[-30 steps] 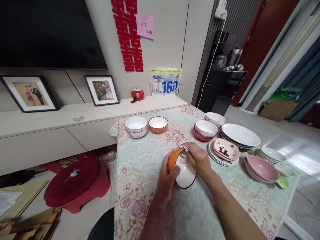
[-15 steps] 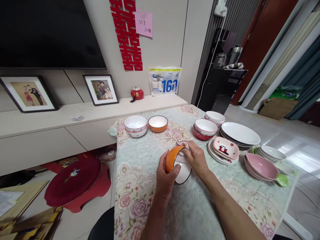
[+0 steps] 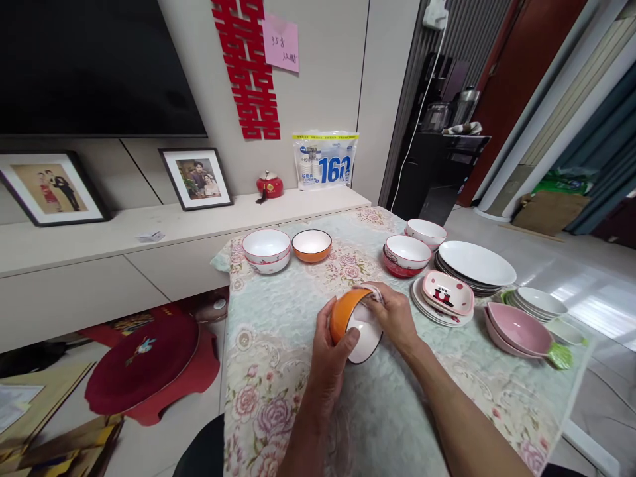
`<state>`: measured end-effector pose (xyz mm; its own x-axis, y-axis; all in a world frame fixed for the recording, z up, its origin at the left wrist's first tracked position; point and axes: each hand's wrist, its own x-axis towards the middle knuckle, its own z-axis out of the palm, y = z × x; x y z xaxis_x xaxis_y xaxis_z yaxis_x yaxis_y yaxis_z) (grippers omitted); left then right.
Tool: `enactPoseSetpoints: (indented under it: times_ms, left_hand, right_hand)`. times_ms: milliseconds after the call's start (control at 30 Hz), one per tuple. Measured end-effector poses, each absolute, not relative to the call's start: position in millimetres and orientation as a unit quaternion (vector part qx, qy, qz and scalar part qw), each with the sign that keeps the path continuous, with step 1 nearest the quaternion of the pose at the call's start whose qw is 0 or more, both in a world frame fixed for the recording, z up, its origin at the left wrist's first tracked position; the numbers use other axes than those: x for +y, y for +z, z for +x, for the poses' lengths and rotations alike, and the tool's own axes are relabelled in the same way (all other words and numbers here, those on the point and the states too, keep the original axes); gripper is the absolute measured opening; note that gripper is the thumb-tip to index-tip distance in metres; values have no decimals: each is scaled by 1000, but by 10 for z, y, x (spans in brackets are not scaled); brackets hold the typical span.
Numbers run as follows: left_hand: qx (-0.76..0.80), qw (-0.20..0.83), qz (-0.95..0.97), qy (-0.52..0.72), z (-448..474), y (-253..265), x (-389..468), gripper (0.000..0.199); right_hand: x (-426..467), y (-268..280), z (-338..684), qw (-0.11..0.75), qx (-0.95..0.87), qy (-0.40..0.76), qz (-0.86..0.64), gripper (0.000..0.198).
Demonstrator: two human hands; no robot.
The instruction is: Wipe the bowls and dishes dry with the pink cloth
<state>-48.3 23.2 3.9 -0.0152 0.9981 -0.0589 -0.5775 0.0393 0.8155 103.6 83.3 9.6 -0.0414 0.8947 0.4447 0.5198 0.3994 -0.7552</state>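
An orange bowl [image 3: 342, 317] with a white inside and dark rim is tilted on its side above the tablecloth. My left hand [image 3: 330, 351] grips it from the left, thumb over the rim. At the upper right rim, my right hand [image 3: 395, 317] holds a pale cloth [image 3: 373, 291] pressed against the bowl; its fingers are partly hidden inside. Beyond my hands, another orange bowl [image 3: 311, 246] stands upright beside two stacked white bowls [image 3: 267, 246] with red rims.
On the right stand stacked red-and-white bowls [image 3: 407, 253], large white plates [image 3: 477, 264], a square cat dish [image 3: 448, 293] on small plates, pink bowls [image 3: 521, 329] and small white bowls [image 3: 541, 301]. A red stool [image 3: 149, 364] is left of the table; a cabinet [image 3: 173, 228] runs behind.
My right hand has shifted slightly with the cloth along the bowl's rim, and the bowl's inside faces me a little more. The whole view has moved slightly.
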Motion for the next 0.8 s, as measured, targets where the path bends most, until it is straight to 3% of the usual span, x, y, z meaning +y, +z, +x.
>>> enactPoseSetpoints:
  times_ms: [133, 267, 400, 500, 567, 800]
  left_hand:
    - [369, 594, 354, 621, -468, -79, 283, 83]
    - [390, 572, 380, 613, -449, -156, 313, 76]
    - [417, 558, 341, 631, -449, -84, 268, 64]
    - [383, 582, 295, 653, -466, 16, 229, 70]
    - [365, 593, 264, 668, -482, 66, 219, 73]
    - [350, 607, 248, 669, -488, 71, 213, 77]
  right_hand:
    - [725, 234, 1057, 469, -793, -60, -385, 36]
    - [675, 304, 1011, 465, -809, -121, -339, 37]
    - [760, 255, 983, 493, -757, 54, -426, 31]
    - [847, 134, 933, 504, -650, 278, -496, 27]
    - [877, 38, 874, 493, -604, 359, -513, 29]
    - [860, -67, 810, 478, -585, 396, -522, 28]
